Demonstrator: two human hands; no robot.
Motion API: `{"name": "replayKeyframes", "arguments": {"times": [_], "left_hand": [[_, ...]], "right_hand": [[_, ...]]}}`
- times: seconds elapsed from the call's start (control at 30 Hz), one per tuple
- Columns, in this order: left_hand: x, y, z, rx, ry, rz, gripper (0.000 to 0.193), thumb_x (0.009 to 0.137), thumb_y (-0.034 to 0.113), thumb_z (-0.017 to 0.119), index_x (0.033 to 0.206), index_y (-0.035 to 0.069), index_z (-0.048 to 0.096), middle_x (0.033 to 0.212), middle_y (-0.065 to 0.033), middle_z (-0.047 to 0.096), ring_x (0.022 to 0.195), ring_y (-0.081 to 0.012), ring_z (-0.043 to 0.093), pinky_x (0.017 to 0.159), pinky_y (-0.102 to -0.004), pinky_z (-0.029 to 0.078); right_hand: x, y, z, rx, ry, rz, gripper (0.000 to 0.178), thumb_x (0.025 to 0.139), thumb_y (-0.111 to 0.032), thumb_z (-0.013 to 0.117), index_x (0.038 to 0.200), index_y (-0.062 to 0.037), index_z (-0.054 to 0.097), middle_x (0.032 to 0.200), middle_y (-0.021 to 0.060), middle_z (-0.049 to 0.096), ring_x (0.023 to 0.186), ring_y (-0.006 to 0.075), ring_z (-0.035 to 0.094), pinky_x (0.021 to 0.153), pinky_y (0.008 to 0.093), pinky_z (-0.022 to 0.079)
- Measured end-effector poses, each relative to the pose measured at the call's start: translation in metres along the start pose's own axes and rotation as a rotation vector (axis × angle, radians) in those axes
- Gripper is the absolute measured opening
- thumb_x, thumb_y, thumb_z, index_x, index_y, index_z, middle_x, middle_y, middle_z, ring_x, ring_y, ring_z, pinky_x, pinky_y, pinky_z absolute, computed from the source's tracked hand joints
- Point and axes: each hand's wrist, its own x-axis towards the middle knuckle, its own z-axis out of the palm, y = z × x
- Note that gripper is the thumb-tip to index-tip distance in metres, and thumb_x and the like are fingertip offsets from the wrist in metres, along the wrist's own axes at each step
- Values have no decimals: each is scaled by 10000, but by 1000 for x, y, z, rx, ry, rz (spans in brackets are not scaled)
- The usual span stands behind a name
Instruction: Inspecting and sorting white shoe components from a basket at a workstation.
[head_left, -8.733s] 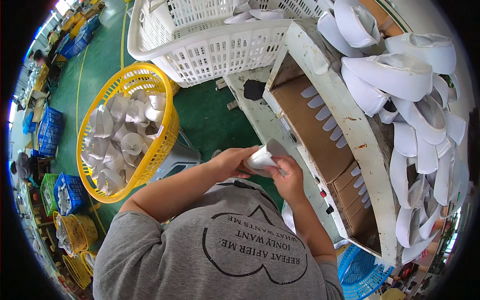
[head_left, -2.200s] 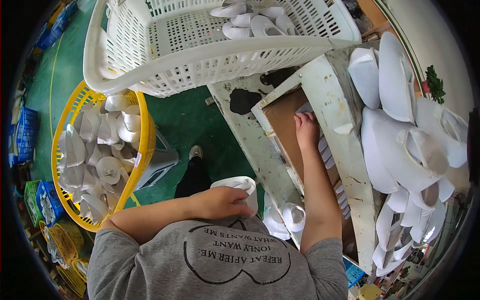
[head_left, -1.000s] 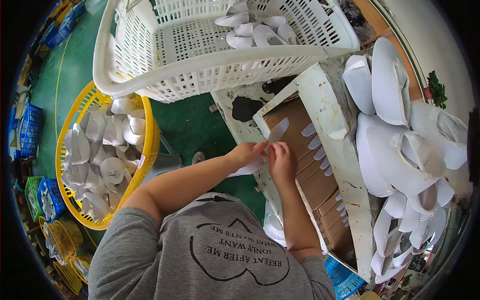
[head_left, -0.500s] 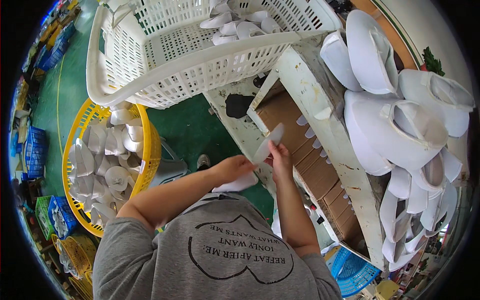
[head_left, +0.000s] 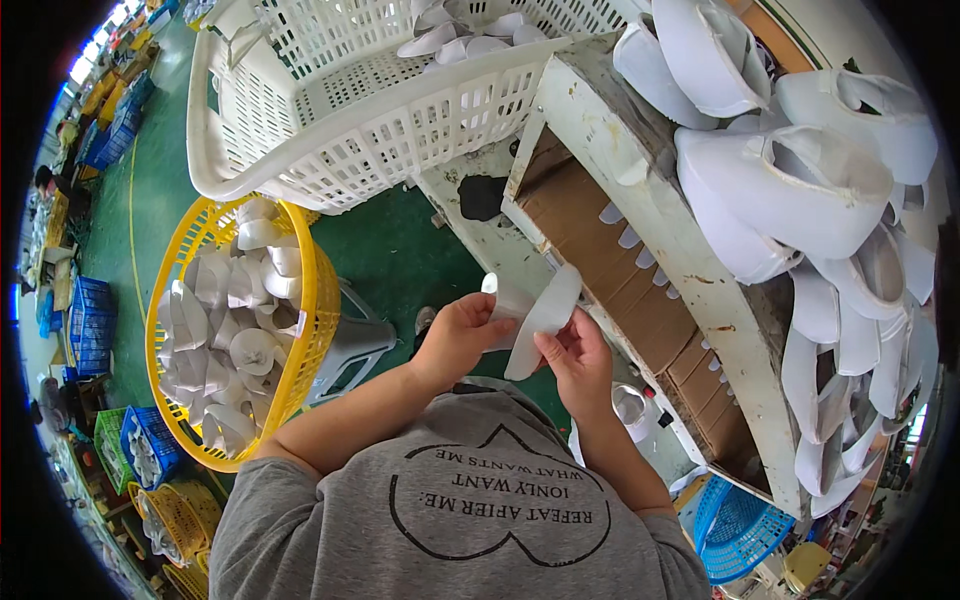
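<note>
Sitting to the left of the left hand (head_left: 455, 340), a yellow basket (head_left: 328, 300) held a heap of curved white pieces (head_left: 230, 340) and appeared to rest on a grey stool (head_left: 368, 342), which probably raised it to within easy reach. Beyond the hands, a large white basket (head_left: 430, 125) seemed to overhang the table (head_left: 500, 235), a placement that left the nearer surface free. The left hand pinched a bent white shell (head_left: 510, 300) by its near edge, thumb on top, likely to leave its hollow uncovered. Between the two hands and overlapping the shell, a flat white tongue-shaped piece (head_left: 550, 312) tilted upward in the right hand (head_left: 582, 365), whose thumb pressed its face near the lower half, presumably to steady it. Just past that hand, a cardboard-lined recess (head_left: 600, 260) bore a row of pale rounded tips (head_left: 630, 237), spaced apart, it seemed, for picking singly. Lower and right of the right hand stood a blue basket (head_left: 735, 525). Farthest right, beyond a slanted white panel (head_left: 690, 220), white uppers (head_left: 825, 190) clustered, nested perhaps to save room; what supported them could not be told.
</note>
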Motion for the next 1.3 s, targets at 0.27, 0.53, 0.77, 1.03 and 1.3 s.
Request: {"name": "replayKeyframes", "arguments": {"times": [0.27,0.53,0.77,1.03,1.3], "left_hand": [[-23,3,20,-71,-77,-56,234,926,107,514,1115,-23,560,1000,-66,634,862,-113,596,781,-253,473],[-31,2,26,-74,-56,-76,245,940,130,498,1136,-4,558,991,-42,631,864,-96,585,772,-236,461],[-36,4,25,-76,-47,-69,257,948,133,485,1155,-6,550,1005,-36,616,903,-93,563,800,-238,445],[-36,6,31,16,65,-51,276,951,176,493,1143,-15,548,964,-14,592,875,-77,525,764,-219,418],[-40,19,36,74,76,-66,288,964,242,465,1105,12,564,806,26,546,669,-36,434,581,-187,347]], "right_hand": [[-12,1,-3,-268,77,-131,375,845,-43,638,1186,27,500,829,54,603,688,93,583,555,228,506],[-17,2,-5,-310,97,-115,391,830,-64,666,1177,29,513,812,52,602,681,94,581,583,232,503],[-18,1,-1,-372,108,-115,406,823,-79,677,1178,29,511,784,48,589,664,93,578,586,222,496],[-15,7,0,-490,132,-88,413,815,-106,683,1173,14,516,760,41,574,644,89,569,581,232,482],[-18,-16,6,-764,141,-189,437,802,-143,697,1182,-17,520,824,55,549,607,103,518,556,250,445]]}}
